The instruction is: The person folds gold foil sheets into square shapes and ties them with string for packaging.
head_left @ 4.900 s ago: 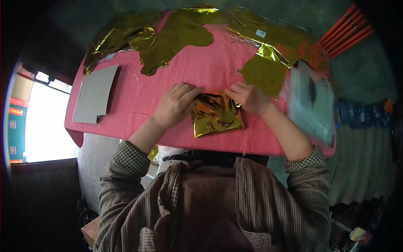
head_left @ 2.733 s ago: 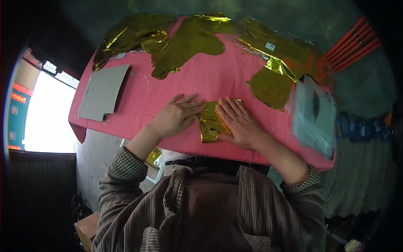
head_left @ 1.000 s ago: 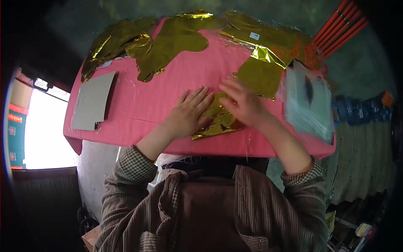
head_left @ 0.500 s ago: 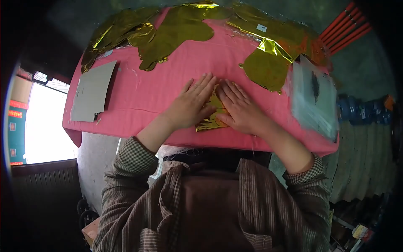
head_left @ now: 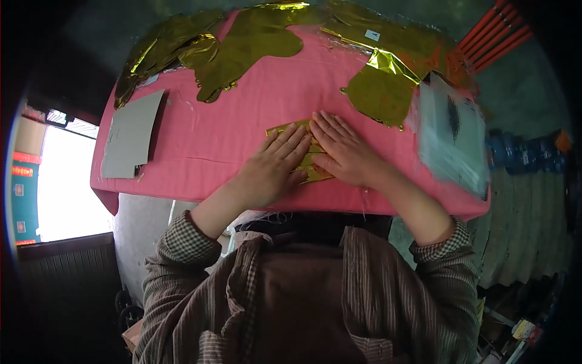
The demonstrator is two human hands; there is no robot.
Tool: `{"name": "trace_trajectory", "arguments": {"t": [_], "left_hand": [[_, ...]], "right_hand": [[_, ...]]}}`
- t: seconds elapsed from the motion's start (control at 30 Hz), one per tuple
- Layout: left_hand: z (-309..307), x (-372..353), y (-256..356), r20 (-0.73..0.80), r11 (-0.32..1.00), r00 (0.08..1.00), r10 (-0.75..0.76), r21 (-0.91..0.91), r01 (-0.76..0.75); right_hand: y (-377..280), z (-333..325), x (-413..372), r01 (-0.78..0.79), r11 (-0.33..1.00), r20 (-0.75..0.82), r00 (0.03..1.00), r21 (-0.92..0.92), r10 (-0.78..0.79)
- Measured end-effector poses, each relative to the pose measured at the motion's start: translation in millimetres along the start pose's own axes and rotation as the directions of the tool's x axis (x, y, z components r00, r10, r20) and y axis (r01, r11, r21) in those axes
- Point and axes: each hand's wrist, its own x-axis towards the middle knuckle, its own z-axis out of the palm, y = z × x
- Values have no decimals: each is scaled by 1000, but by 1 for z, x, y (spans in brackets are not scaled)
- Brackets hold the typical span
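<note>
A folded piece of gold foil (head_left: 314,171), shiny and creased, lies near the front edge of the pink-covered table (head_left: 200,142). My left hand (head_left: 273,161) rests flat over its left part, fingers stretched forward. Over its right part lies my right hand (head_left: 344,150), also flat with the fingers extended. Foil shows between the hands and beyond the left fingertips; the rest is hidden under the palms. Neither hand grips anything.
Flat gold foil balloons (head_left: 254,42) are spread along the far edge, with another foil piece (head_left: 379,97) at right. A grey board (head_left: 133,136) lies left. Clear plastic bags (head_left: 445,142) are stacked right. Orange-red rods (head_left: 494,36) stick out behind.
My left hand has slid left and slightly toward me, uncovering foil beyond its fingertips. My right hand has shifted only slightly and stays flat on the foil.
</note>
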Motion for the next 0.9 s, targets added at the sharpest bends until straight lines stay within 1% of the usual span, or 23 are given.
{"name": "trace_trajectory", "arguments": {"t": [0.1,0.13,0.2,0.4,0.47,0.5,0.57,0.6,0.67,0.73,0.8,0.87,0.9], "left_hand": [[0,0,-1,6,1000,1000,-4,7,4],[-2,0,0,30,1000,999,-14,-9,14],[-3,1,0,58,999,998,-21,-27,23],[-4,0,0,36,999,999,-16,-50,18],[-5,-1,1,-11,995,1000,-26,-98,25],[-7,-1,3,-12,995,1000,-26,-97,25],[-12,-3,8,-44,999,999,31,26,-30],[-13,-6,10,-43,999,999,33,27,-32],[-14,-12,15,29,997,996,81,-21,-80],[-12,-18,19,39,996,996,79,-38,-77],[-9,-20,19,51,996,996,73,-57,-70],[-9,-20,18,103,995,993,66,-78,-58],[-9,-19,18,100,996,993,64,-76,-57]], "right_hand": [[2,-4,-5,-48,999,7,999,-5,48],[1,-5,-6,-49,999,9,999,-4,49],[-2,-6,-7,-57,995,20,998,-79,58],[-4,-4,-3,-77,983,52,995,-167,87],[-6,-5,-2,-83,979,69,993,-187,97],[-7,-6,-2,-87,975,88,990,-206,108],[-8,-8,-1,-95,973,103,988,-209,119],[-9,-8,-1,-104,972,119,984,-211,131],[-6,-6,-1,-94,971,113,986,-222,122],[-5,-6,-1,-82,970,111,988,-230,110],[-6,-7,0,-93,977,118,986,-192,117],[-6,-7,0,-90,977,124,986,-193,116],[-6,-9,1,-87,976,126,986,-198,113]]}}
